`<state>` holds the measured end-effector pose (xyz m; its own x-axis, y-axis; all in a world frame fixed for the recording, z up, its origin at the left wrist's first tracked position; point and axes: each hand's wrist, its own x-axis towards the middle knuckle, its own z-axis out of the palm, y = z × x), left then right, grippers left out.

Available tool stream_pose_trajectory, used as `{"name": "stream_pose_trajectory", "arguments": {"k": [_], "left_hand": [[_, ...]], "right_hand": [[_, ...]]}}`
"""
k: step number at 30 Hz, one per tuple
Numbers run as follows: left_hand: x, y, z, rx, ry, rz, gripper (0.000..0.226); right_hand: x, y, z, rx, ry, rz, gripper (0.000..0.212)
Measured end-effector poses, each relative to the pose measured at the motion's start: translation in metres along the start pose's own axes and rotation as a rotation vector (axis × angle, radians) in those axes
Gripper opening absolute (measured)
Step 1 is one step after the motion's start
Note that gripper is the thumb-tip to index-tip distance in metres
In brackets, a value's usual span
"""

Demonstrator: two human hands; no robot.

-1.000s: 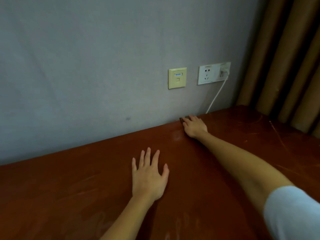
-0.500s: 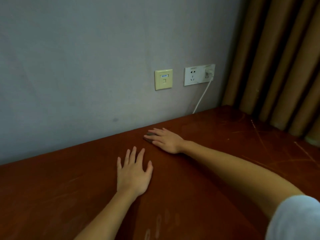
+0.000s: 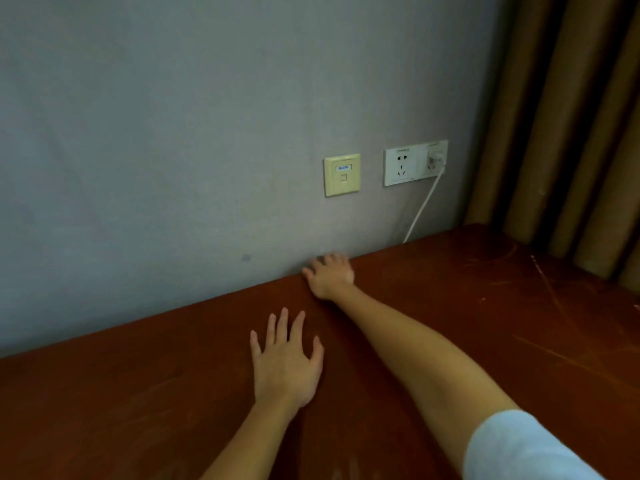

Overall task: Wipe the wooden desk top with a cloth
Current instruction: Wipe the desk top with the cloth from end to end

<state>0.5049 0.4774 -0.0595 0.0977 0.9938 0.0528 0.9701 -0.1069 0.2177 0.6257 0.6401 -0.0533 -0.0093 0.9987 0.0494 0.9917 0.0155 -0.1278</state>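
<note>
Head view: both your hands lie flat on the wooden desk top [image 3: 485,323].
Your left hand [image 3: 287,367] rests palm-down mid-desk, fingers straight and spread. Your right hand [image 3: 330,275] presses at the desk's back edge against the wall [image 3: 173,133], fingers straight and close together. Whether a cloth lies beneath them, I cannot tell.

glossy reddish-brown desk top [image 3: 485,306], scratched

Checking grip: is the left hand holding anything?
No, the left hand lies flat on the desk, fingers spread.
</note>
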Motion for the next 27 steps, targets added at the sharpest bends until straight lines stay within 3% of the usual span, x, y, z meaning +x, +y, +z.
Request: {"name": "stream_pose_trajectory", "arguments": {"k": [4, 10, 14, 18, 24, 27], "left_hand": [[0.000, 0.002, -0.001, 0.010, -0.013, -0.010, 0.060], [0.000, 0.003, -0.002, 0.000, 0.007, -0.020, 0.058], [0.003, 0.008, 0.000, 0.012, -0.018, -0.033, 0.058], [0.012, 0.028, 0.004, 0.031, -0.025, -0.110, 0.060], [0.039, 0.076, 0.017, 0.028, -0.019, -0.033, 0.063], [0.043, 0.081, 0.019, 0.029, -0.015, -0.040, 0.064]], "right_hand": [[-0.027, -0.017, -0.003, 0.001, -0.087, -0.350, 0.049], [-0.092, 0.070, -0.022, -0.023, -0.147, -0.479, 0.050], [-0.124, 0.147, -0.033, -0.053, -0.098, -0.338, 0.053], [-0.102, 0.201, -0.037, -0.045, -0.063, -0.099, 0.048], [-0.019, 0.187, -0.025, -0.003, 0.004, 0.182, 0.051], [0.011, 0.154, -0.019, -0.006, 0.014, 0.147, 0.051]]}}
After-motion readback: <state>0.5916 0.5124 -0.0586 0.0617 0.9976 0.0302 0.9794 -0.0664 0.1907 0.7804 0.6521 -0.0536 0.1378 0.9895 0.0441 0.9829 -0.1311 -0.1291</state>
